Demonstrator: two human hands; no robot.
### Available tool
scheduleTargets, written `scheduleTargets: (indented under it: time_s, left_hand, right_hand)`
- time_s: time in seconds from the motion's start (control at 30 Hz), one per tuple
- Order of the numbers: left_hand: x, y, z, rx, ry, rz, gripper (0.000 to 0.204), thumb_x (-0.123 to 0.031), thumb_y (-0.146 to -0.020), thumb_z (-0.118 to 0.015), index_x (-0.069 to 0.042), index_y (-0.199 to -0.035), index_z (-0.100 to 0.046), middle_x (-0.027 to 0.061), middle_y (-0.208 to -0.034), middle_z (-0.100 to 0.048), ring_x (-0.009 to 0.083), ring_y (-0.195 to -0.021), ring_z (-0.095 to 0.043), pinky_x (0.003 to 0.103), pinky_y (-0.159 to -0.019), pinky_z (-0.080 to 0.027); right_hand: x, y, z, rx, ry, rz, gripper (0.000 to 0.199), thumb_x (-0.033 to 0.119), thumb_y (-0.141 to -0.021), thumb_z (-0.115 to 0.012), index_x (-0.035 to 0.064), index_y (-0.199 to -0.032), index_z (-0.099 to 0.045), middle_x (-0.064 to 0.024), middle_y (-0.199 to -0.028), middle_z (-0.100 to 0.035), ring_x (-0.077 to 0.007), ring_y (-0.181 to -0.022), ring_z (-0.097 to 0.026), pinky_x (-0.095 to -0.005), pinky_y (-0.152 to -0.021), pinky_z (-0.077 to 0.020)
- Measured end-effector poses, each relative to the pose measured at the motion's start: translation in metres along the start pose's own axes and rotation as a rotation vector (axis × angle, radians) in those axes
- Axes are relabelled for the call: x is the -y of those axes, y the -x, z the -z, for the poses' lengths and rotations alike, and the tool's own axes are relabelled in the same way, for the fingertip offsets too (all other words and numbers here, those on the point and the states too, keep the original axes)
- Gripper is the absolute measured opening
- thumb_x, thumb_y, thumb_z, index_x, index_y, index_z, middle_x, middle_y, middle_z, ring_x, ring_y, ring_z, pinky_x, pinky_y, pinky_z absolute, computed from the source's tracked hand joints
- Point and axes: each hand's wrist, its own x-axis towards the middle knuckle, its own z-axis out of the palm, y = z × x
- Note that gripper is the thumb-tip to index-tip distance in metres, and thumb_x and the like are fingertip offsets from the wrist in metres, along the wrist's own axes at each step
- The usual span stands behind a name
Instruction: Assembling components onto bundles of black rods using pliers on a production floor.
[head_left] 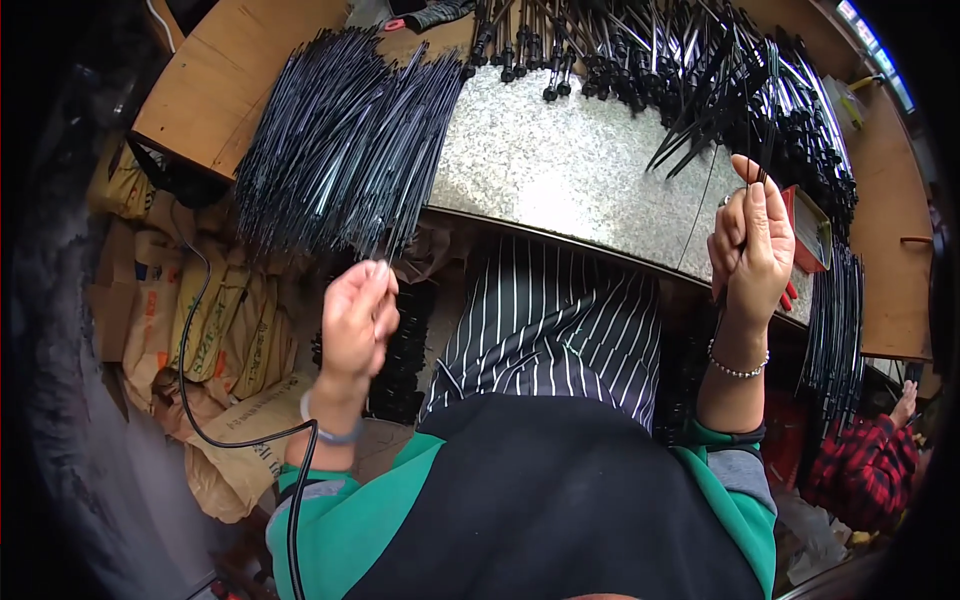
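A thick spread of thin black rods [335,150] lies at the left of the table, its near ends jutting past the front edge. Just below those ends is my left hand [358,318], slightly blurred, thumb and fingertips pinched on a thin rod's tip. My right hand [752,240] is raised over the table's right front part, closed around slender black rods [764,140] that point up and away from me. Behind it lie flat black pieces with pointed ends [690,125]; part of what it grips is hidden by the fingers.
Black rods with knobbed fittings [620,60] are heaped along the far side of the speckled tabletop [550,165]. A red-edged box [806,228] stands beside my right hand. Sacks [215,320] lie at lower left. A black cable [250,442] crosses my left forearm. Another person's checked sleeve [865,470] shows at right.
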Motion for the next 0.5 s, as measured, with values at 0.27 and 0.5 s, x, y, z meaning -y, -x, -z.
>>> scheduleTargets:
  time_s: [0.27,0.5]
  left_hand:
    - [0.028,0.04,-0.069,0.504,-0.042,-0.17,0.018,-0.008,-0.086,-0.05,-0.002,-0.069,-0.05,0.0001,-0.054,-0.042,0.005,-0.039,-0.031,0.02,-0.039,-0.027]
    - [0.065,0.03,-0.15,0.811,-0.127,-0.405,0.013,0.0,-0.079,-0.057,0.001,-0.065,-0.057,0.0075,-0.063,-0.059,0.0119,-0.051,-0.051,0.024,-0.045,-0.04]
  right_hand:
    - [0.0,0.002,0.003,0.005,0.005,0.006,0.026,0.017,-0.096,-0.04,-0.0018,-0.111,-0.051,0.005,-0.056,-0.036,-0.0002,-0.039,-0.028,-0.0148,-0.033,-0.0232]
    - [0.009,0.012,0.005,0.078,0.005,-0.024,0.023,0.016,-0.096,-0.04,-0.002,-0.106,-0.049,0.0009,-0.06,-0.045,-0.0031,-0.042,-0.04,-0.0161,-0.036,-0.0329]
